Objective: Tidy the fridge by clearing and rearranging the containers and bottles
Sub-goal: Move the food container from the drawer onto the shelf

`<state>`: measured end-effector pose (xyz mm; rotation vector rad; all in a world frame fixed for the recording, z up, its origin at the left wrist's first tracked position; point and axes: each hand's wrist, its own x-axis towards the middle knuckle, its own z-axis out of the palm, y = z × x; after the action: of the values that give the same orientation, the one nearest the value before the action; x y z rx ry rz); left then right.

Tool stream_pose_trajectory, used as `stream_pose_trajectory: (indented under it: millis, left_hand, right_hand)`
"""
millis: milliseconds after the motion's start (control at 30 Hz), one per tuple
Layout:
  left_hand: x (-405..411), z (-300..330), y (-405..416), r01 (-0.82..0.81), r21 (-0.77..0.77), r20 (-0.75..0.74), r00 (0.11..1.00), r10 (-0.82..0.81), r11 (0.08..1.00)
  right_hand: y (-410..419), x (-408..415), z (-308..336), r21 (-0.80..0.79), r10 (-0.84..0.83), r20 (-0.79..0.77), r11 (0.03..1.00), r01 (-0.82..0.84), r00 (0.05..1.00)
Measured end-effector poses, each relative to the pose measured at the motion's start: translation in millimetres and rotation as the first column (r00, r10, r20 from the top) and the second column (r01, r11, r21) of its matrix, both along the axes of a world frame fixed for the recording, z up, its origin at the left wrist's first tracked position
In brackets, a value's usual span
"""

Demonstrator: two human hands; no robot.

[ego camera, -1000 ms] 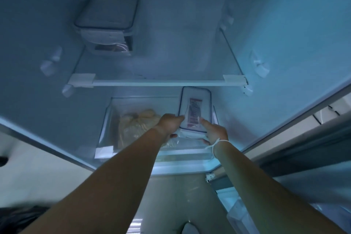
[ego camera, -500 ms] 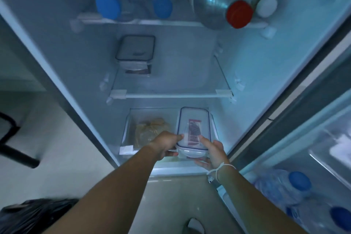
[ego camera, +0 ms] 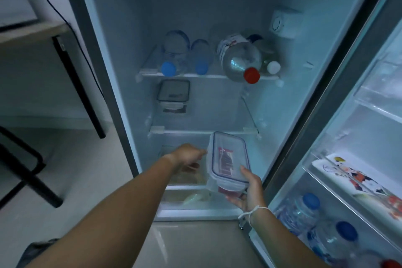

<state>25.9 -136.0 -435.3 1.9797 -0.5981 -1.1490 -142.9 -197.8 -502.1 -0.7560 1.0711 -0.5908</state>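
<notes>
**Container lifted clear of the crisper, now in 1 hand**

- Clip-lid container, clear with a red packet inside, is out in front of the bottom drawer, tilted, its far end just under the lower glass shelf. 0.5 s ago it sat lower, over the drawer, with both hands on it.
- Right hand grasps it from below at the near end, thumb on the lid rim.
- Left hand has let go; it hangs beside the container with fingers loosely curled, holding nothing.
- View has swung up: top shelf now shows 2 blue-capped bottles, a red-capped bottle lying down, and a dark-lidded container on the middle shelf.
- Judgement: removal is done; placement comes next. The middle shelf has open room on its right.
</notes>
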Motion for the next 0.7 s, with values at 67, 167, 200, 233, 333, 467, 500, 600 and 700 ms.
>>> stream_pose_trajectory:
  millis: [67,167,200,233,333,467,500,600,700]
  left_hand:
    - [9,9,0,-0.002,-0.034,0.141,0.990,0.007,0.999]
    - [25,16,0,-0.020,-0.085,0.303,0.952,0.045,0.996]
    - [31,17,0,-0.029,-0.089,0.340,0.939,0.057,0.996]
    - [34,19,0,-0.033,-0.085,0.380,0.923,0.063,0.996]
    - [47,22,-4,-0.013,-0.059,0.489,0.871,0.040,0.998]
    - [68,19,-18,0.024,-0.005,0.658,0.753,-0.014,1.000]
    - [75,18,-23,0.039,0.021,0.711,0.702,-0.042,0.999]
    - [94,17,-37,0.071,0.104,0.814,0.567,-0.125,0.992]
    - [112,14,-52,0.063,0.142,0.839,0.522,-0.154,0.988]
  right_hand:
    - [0,0,5,-0.042,-0.005,0.013,0.999,0.005,1.000]
    - [-4,6,15,-0.090,-0.012,0.042,0.996,0.015,0.999]
    - [-6,10,18,-0.101,-0.013,0.050,0.995,0.018,0.999]
    - [-8,14,21,-0.109,-0.017,0.056,0.994,0.023,0.998]
    - [-20,31,27,-0.141,-0.030,0.048,0.989,0.036,0.998]
    - [-39,61,30,-0.190,-0.042,0.024,0.981,0.046,0.999]
    - [-44,71,30,-0.202,-0.040,0.012,0.978,0.042,0.999]
    - [-59,98,33,-0.236,-0.048,-0.021,0.971,0.042,0.999]
    - [-75,124,33,-0.259,-0.037,-0.063,0.966,0.019,0.997]
